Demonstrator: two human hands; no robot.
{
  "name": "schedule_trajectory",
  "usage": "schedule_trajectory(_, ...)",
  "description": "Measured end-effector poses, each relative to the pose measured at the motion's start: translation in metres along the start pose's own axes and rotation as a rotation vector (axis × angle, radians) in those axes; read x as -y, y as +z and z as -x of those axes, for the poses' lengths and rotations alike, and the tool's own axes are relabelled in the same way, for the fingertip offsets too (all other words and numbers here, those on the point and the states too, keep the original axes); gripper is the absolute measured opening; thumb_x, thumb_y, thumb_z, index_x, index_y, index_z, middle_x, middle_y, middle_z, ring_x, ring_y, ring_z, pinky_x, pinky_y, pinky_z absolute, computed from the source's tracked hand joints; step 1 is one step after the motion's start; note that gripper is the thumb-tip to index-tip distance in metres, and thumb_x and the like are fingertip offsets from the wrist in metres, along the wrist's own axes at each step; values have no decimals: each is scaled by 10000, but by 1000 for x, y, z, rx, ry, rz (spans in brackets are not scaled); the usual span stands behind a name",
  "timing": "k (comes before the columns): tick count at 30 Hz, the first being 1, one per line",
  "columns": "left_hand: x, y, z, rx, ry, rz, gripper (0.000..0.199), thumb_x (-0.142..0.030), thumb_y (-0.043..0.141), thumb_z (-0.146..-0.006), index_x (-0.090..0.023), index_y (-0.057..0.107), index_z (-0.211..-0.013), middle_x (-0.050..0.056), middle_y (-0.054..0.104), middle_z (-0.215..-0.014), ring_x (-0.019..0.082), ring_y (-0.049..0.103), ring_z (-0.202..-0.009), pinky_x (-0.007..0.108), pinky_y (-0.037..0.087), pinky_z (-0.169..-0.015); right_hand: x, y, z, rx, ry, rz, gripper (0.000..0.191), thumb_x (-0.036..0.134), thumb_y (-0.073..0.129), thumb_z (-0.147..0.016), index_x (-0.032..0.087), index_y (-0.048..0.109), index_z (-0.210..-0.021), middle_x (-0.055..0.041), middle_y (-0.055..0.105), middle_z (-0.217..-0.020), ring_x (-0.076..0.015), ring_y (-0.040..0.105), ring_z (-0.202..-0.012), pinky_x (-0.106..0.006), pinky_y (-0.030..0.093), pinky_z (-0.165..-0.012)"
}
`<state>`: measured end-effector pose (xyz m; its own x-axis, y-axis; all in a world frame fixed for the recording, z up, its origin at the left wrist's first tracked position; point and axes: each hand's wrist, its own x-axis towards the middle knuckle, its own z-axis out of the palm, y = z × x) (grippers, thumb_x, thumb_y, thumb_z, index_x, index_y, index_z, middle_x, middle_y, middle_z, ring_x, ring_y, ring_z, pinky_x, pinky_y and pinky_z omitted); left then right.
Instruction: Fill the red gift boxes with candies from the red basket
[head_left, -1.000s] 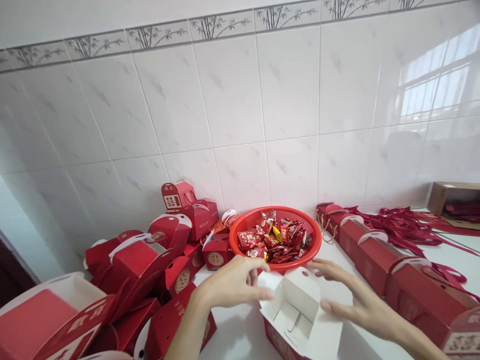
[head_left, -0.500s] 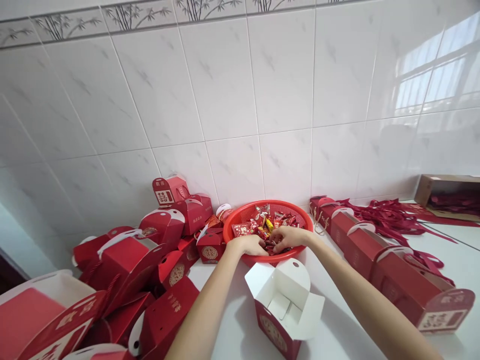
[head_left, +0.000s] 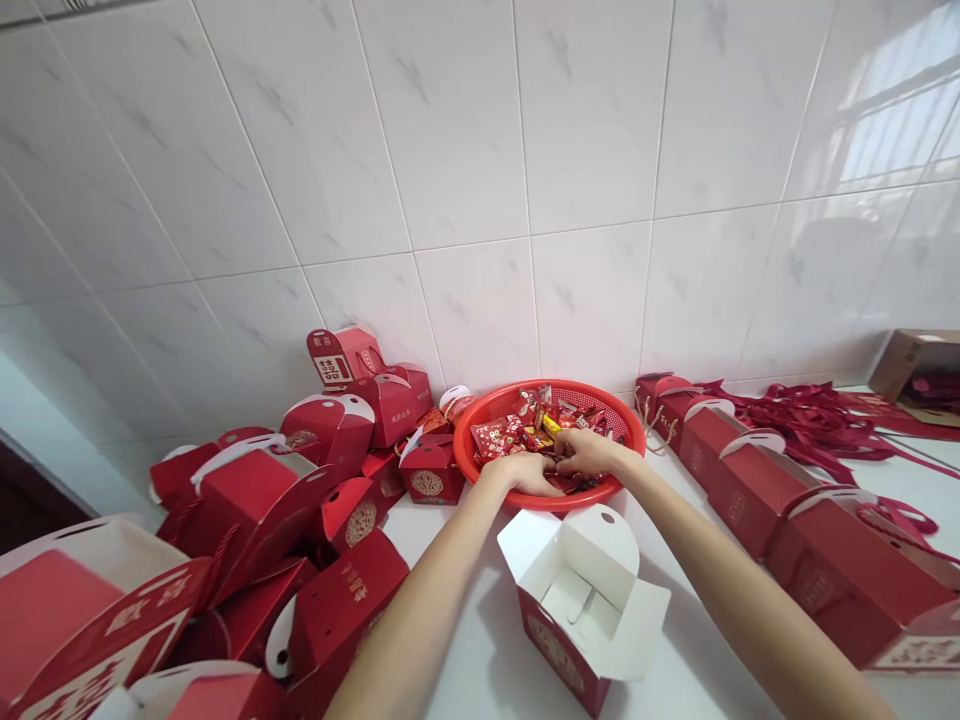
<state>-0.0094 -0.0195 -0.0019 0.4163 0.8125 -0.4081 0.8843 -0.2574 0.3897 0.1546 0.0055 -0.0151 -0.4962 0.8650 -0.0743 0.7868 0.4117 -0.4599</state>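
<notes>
Both hands reach into a red plastic basket (head_left: 628,411) filled with wrapped candies (head_left: 493,438). At its near left side, my left hand (head_left: 530,473) dips among the wrappers with its visible fingers stretched out; the fingertips are partly buried. Close beside it, my right hand (head_left: 588,454) has its fingers curled down into the candies, and whatever they hold is hidden. A yellow-wrapped candy (head_left: 551,426) lies just behind the right fingers. Between my forearms stands a red gift box (head_left: 559,650), white inside, its flaps open, with no candies visible in it.
Red gift boxes (head_left: 255,510) are piled on the left. A row of closed red boxes (head_left: 765,490) runs along the right. Dark red ribbons (head_left: 795,425) lie behind that row, near a cardboard box (head_left: 904,370). The tiled wall (head_left: 480,150) rises behind the basket.
The view has tilted down and shifted slightly. Both hands remain in the basket; the right fingers have moved and sit more curled among the candies. The open box has stayed in place.
</notes>
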Motion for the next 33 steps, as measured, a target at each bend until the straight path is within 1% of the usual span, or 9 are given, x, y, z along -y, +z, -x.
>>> schedule_trajectory(3, -1, 4, -3, -68, 54, -5, 478, -332, 697, -646, -248, 714, -1116, 63, 718, -1209, 292, 665, -1030, 312, 501, -799, -2, 2, 0, -110, 122, -53, 110, 248, 611, -866, 192, 625, -772, -46, 684, -756, -209, 662, -748, -266, 424, -605)
schedule_trajectory(6, 2, 8, -5, -115, 90, -3, 279, -276, 696, -628, -204, 715, -897, 45, 743, -899, 253, 670, -812, 296, 481, -663, -3, 4, 1, -198, 250, -169, 175, 294, 561, -927, 185, 630, -808, -41, 654, -644, -186, 644, -580, -269, 437, -544)
schedule_trajectory(9, 6, 10, -5, -196, 121, 91, 141, -244, 698, -636, -186, 647, -754, 25, 693, -741, 225, 641, -695, 288, 449, -580, -4, 4, 2, -284, 276, -272, 171, 310, 585, -926, 173, 619, -829, -46, 649, -649, -157, 604, -507, -256, 440, -491)
schedule_trajectory(14, 8, 9, 0, -484, 195, 428, 166, -196, 687, -683, -165, 664, -844, 46, 743, -852, 232, 671, -805, 312, 520, -707, -5, -2, 4, -465, 133, -627, 185, 335, 591, -914, 172, 609, -828, -52, 665, -789, -125, 578, -583, -211, 471, -456)
schedule_trajectory(18, 6, 8, 2, -697, 250, 682, 347, -273, 769, -678, -153, 684, -992, 93, 750, -1071, 264, 674, -1001, 374, 531, -896, -7, -6, 8, -470, 60, -991, 280, 440, 629, -881, 172, 637, -800, -38, 640, -807, -119, 599, -661, -200, 538, -531)
schedule_trajectory(21, 6, 8, 3, -698, 342, 783, 374, -368, 788, -675, -143, 702, -961, 96, 754, -1050, 271, 684, -987, 397, 531, -916, -9, -6, 9, -350, -79, -1098, 338, 490, 751, -765, 177, 666, -860, -21, 646, -823, -123, 612, -690, -222, 567, -587)
schedule_trajectory(24, 8, 9, 3, -702, 382, 801, 416, -415, 797, -668, -136, 705, -963, 96, 756, -1035, 271, 684, -978, 390, 534, -903, -11, -5, 9, -281, -150, -1107, 438, 418, 858, -638, 179, 670, -953, -4, 663, -829, -116, 609, -670, -233, 564, -603)
schedule_trajectory(29, 4, 9, 6, -727, 370, 834, 360, -400, 742, -724, -147, 684, -974, 78, 753, -999, 254, 671, -960, 368, 528, -871, -10, -6, 12, -394, -112, -1112, 486, 386, 867, -600, 175, 668, -990, -25, 693, -886, -110, 585, -620, -246, 531, -561)
schedule_trajectory(33, 0, 8, 7, -796, 342, 897, 282, -389, 708, -727, -165, 657, -891, 36, 738, -890, 211, 656, -864, 324, 521, -816, -8, -8, 13, -484, -117, -1111, 441, 426, 858, -583, 163, 672, -885, -25, 692, -819, -120, 584, -634, -234, 483, -540)
